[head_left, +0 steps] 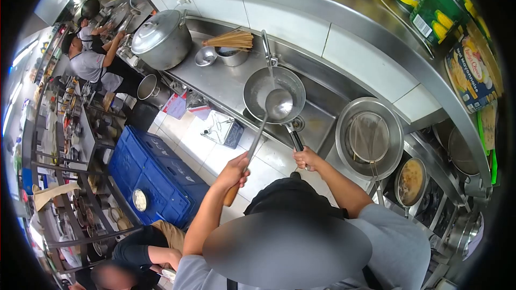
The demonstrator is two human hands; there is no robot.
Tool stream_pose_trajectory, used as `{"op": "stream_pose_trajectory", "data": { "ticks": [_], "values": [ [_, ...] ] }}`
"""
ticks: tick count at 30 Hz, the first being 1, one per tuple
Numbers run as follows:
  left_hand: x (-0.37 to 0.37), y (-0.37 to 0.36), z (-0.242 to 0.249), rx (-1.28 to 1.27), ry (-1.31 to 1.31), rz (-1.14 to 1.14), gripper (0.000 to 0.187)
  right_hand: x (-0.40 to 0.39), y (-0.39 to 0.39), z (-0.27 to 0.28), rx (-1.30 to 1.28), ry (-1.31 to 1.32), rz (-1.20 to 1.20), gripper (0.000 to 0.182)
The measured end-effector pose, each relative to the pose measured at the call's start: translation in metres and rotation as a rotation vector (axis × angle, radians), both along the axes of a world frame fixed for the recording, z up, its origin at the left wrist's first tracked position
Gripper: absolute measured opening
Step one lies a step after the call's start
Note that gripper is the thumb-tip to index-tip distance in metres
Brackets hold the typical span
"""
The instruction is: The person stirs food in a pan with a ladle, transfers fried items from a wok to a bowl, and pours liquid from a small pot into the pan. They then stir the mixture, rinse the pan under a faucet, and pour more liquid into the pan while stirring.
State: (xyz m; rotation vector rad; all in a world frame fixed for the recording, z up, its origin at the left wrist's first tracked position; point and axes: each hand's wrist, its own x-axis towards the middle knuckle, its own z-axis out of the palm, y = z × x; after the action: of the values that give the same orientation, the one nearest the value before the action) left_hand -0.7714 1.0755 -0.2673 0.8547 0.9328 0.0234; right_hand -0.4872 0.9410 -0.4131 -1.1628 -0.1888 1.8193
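My left hand (234, 174) is closed around the wooden-ended handle of a long ladle (279, 103). The ladle's bowl rests in or just over a wok (251, 87), where it hides part of the inside. With my right hand (306, 159) I grip the wok's dark handle. The wok sits over the metal sink (319, 127), beneath a faucet (266, 43) that runs water into it. Beside my right arm is a large metal basin (396, 134) with a round mesh strainer (368, 137) in it.
A big lidded pot (177, 43) and a small pot with wooden sticks (228, 38) stand left of the sink. Blue crates (156, 166) are on the floor at left. A pan of brownish food (411, 181) is at right. Other people work at left and lower left.
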Motion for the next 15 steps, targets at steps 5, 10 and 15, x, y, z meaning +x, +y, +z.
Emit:
{"op": "stream_pose_trajectory", "data": {
  "ticks": [5,10,15],
  "values": [
    [0.008,0.017,-0.006,0.705,0.278,-0.109,0.050,0.004,-0.020,-0.001,-0.017,-0.026,-0.003,0.022],
    [0.064,0.010,-0.023,0.518,0.186,-0.015,0.052,-0.009,-0.013,-0.005,0.007,-0.041,0.021,0.023],
    [0.033,-0.017,-0.008,0.221,0.070,-0.072,0.051,-0.005,-0.016,-0.012,-0.013,-0.302,-0.018,0.020]
  ]
}}
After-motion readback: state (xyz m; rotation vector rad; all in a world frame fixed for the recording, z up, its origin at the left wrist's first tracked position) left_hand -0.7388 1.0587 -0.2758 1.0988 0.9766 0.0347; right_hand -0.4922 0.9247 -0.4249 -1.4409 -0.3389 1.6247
